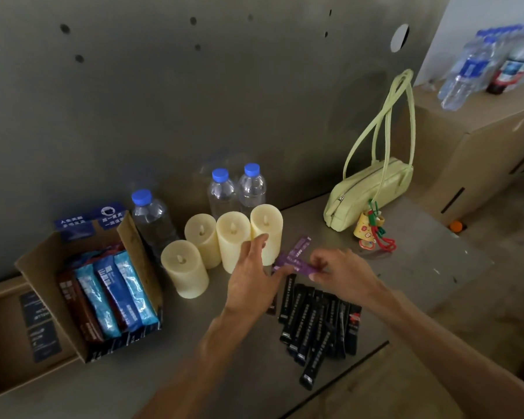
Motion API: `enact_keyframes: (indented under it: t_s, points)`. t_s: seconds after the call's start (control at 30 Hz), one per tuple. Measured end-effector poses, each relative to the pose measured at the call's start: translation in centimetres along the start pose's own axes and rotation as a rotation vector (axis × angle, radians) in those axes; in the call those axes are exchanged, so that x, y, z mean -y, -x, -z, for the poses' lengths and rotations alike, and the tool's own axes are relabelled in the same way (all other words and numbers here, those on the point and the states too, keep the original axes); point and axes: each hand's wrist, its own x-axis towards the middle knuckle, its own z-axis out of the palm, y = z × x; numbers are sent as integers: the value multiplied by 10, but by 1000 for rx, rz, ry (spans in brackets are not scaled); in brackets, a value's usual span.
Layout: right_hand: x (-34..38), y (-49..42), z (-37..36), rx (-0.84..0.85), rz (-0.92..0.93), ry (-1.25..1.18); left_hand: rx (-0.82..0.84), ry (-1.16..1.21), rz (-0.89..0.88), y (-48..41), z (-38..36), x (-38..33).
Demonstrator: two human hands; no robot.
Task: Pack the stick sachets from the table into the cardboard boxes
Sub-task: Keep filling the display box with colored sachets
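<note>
Black stick sachets (pixel 315 322) lie heaped on the table (pixel 176 343) beneath both wrists. Just beyond, the right hand (pixel 342 270) pinches the purple sachets (pixel 297 258) by one end. The left hand (pixel 251 276) hovers over them, fingers spread, holding nothing. Its fingertips nearly touch a candle (pixel 268 220), so a careless sweep toward the cardboard box (pixel 128 234) could topple it.

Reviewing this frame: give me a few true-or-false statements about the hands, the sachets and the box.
1. The right hand pinches purple sachets. True.
2. The cardboard box is empty. False: blue and brown sachets stand in it.
3. Black sachets lie piled on the table. True.
4. Five candles stand beside the box. False: there are four candles.
</note>
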Motion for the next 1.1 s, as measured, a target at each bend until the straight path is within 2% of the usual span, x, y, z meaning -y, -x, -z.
enact_keyframes:
  t_s: [0.07,0.13,0.27,0.43,0.53,0.63,0.7,0.83,1.0,1.1]
  points:
    - [13,7,13,32,119,42,34,44,-27,1,11,0]
    - [24,9,27,44,166,1,-7,120,-41,7,22,5]
    - [39,1,51,150,149,-293,-137,348,15,27,45,22]
    - [77,-7,56,239,209,-537,-286,497,112,48,71,40]
    - [105,-13,53,228,243,-601,-276,477,145,61,88,51]
    - [139,-19,52,174,317,-563,-208,312,129,72,107,54]
    - [164,-22,51,177,384,-508,-214,290,61,73,119,52]
    - [203,-27,43,163,480,-299,-210,333,51,75,134,48]
    - [233,-30,28,191,486,-353,-305,408,96,87,146,64]
    - [250,-30,19,158,539,-196,-328,464,111,97,153,73]
